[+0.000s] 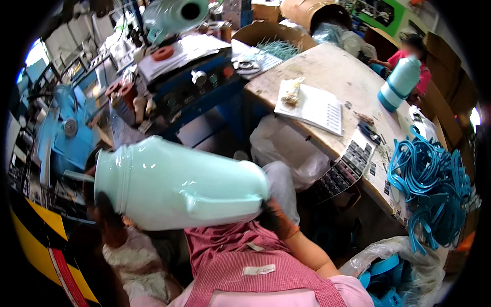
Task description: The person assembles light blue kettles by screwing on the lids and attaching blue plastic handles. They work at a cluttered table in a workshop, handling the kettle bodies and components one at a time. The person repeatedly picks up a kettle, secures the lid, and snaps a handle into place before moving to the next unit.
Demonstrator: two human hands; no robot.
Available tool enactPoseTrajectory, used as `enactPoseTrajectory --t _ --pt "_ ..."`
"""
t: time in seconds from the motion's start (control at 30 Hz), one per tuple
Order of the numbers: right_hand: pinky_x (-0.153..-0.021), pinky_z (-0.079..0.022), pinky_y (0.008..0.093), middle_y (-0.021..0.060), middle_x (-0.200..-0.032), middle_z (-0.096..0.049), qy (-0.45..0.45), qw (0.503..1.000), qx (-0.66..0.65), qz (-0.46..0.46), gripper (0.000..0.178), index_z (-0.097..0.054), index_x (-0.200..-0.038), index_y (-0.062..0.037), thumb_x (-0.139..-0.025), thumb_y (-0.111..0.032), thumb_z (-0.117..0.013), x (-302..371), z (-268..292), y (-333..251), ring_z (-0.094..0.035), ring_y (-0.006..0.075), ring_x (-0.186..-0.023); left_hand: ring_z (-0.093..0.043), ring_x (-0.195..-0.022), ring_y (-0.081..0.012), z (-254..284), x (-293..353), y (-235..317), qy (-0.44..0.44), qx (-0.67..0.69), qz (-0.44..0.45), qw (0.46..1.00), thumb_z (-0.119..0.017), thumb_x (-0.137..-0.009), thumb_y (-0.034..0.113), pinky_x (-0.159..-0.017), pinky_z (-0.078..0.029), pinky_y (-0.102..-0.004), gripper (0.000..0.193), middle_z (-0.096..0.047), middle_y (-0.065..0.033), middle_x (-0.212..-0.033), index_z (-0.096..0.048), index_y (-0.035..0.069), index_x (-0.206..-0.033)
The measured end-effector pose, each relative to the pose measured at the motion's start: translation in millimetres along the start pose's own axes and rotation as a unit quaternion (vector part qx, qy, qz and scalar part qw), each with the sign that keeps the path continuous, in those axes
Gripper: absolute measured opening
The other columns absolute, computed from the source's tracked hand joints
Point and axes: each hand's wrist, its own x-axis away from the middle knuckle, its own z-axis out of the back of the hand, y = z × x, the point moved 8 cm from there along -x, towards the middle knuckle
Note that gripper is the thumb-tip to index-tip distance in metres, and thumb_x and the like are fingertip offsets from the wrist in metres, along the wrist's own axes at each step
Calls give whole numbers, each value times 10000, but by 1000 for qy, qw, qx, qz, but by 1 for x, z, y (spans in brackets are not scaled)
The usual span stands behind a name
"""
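Across my front, tilted on its side, lies a large glossy mint-green plastic jug body (169,179) with a moulded handle. My left hand (106,217), in a dark glove, is closed on its wide rimmed end at the left. At the narrower right end, my right hand (275,219) grips the jug near its edge, partly hidden behind it. A thin pale strip (78,176) sticks out by the rimmed end; what it belongs to I cannot tell. Both hands hold the jug above my lap, over a checked red apron (230,273).
At right a worktable (312,69) bears a paper pad (309,107), scissors (369,132), a mint jug with blue bands (400,84) and a heap of blue plastic strips (427,176). A plastic bag (284,146) hangs below. Left stands a control box (197,84); a person (424,77) is far right.
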Motion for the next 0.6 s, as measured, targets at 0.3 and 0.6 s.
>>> enactPoseTrajectory --t 0.3,0.6 --pt "-904 -433 287 89 -1142 -610 -43 988 145 45 382 -523 -1239 -24 -905 -198 -582 -39 6 -5 -569 170 -1027 -514 -1122 -369 -129 -10 92 -193 -462 -280 819 -683 -786 257 -939 -408 -452 291 -565 -153 -1176 -676 26 -963" --pt "-774 -498 330 137 -965 -676 356 841 374 162 267 -632 -1047 -21 -858 -208 -604 -53 208 -92 -648 276 -868 -556 -694 -297 -188 -41 64 -342 -376 -264 820 -683 -731 161 -630 -439 -378 178 -591 -122 -742 -578 17 -733"
